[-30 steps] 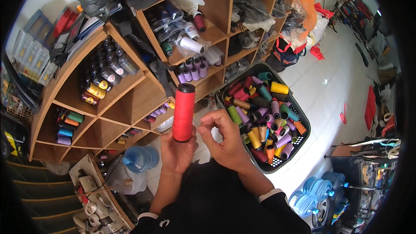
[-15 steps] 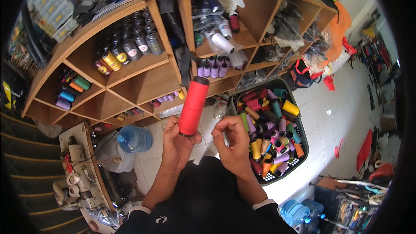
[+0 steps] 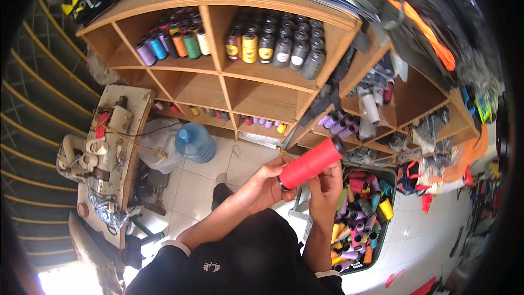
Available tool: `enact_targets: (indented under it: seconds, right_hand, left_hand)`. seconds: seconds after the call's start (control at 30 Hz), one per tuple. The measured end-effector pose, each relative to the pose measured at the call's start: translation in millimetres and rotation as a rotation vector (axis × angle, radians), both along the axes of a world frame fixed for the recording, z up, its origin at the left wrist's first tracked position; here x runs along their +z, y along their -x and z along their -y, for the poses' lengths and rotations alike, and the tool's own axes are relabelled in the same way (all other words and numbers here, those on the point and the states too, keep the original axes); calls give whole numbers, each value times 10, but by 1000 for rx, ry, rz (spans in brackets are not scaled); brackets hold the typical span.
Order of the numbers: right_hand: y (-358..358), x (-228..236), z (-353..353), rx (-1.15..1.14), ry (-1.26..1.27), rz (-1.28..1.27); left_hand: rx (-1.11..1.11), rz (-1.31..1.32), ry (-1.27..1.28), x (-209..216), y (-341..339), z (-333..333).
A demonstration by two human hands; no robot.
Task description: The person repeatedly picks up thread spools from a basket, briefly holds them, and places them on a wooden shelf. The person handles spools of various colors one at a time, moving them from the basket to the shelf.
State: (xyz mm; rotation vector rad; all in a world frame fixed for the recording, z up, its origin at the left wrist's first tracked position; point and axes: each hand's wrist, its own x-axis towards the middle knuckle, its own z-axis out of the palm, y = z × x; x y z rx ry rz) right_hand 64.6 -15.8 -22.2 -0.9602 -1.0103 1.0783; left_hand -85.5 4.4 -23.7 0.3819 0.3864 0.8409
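Observation:
A large spool of red thread (image 3: 310, 164) with dark ends lies tilted in front of me, its far end up and to the right. My left hand (image 3: 261, 187) is closed round its lower end, thumb on top. My right hand (image 3: 324, 192) is beside the spool's right part, its fingers curled and partly hidden behind it. Whether those fingers pinch a loose thread end cannot be made out. Below and right of the hands, a dark plastic basket (image 3: 384, 236) holds a heap of spools in many colours.
A wooden cubby shelf (image 3: 267, 86) stands ahead with rows of spools. A second shelf (image 3: 431, 101) to its right holds spools and plastic bags. On the left are a sewing machine (image 3: 103, 150) on a small table and a blue water bottle (image 3: 195, 142) on the tiled floor.
My view has turned left. The red spool has gone from nearly upright to leaning right, and my right hand has come from apart to right beside it.

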Motion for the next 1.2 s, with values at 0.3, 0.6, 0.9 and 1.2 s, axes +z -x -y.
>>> enact_targets:
  seconds: [0.3, 0.6, 0.9, 1.2]
  right_hand:
    - [398, 233, -635, 830, 362, 3]
    - [1257, 622, -1054, 696, -52, 970]
    - [2149, 575, -1411, 317, -354, 1327]
    - [2638, 319, -1525, -32, -337, 1162]
  left_hand:
    - [-114, -308, -386, 160, 1149, -327]
    - [108, -954, -946, 366, 1992, -558]
    - [445, -1213, -1027, 136, 2400, -838]
    - [740, -1237, -1043, -134, 2602, -1113]
